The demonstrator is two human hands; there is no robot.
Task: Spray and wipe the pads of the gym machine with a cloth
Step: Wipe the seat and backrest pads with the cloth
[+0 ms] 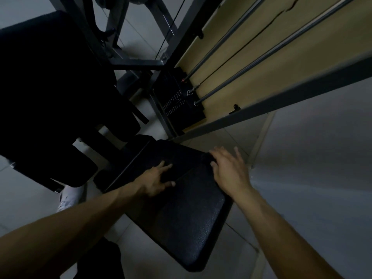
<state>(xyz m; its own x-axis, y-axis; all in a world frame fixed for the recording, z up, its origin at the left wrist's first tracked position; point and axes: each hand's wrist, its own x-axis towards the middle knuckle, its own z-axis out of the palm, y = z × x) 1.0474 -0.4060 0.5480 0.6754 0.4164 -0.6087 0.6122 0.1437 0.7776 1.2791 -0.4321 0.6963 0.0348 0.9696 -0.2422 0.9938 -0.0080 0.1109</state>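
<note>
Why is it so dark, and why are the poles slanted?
Head view: the light is dim, so the black seat pad barely shows its grain; the wide lens slants the guide rods; the left hand and right hand look soft.

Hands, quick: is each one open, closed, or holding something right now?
Left hand: open, fingers spread flat on the black pad.
Right hand: open, fingers spread over the pad's far edge, gripping nothing visible.
</note>
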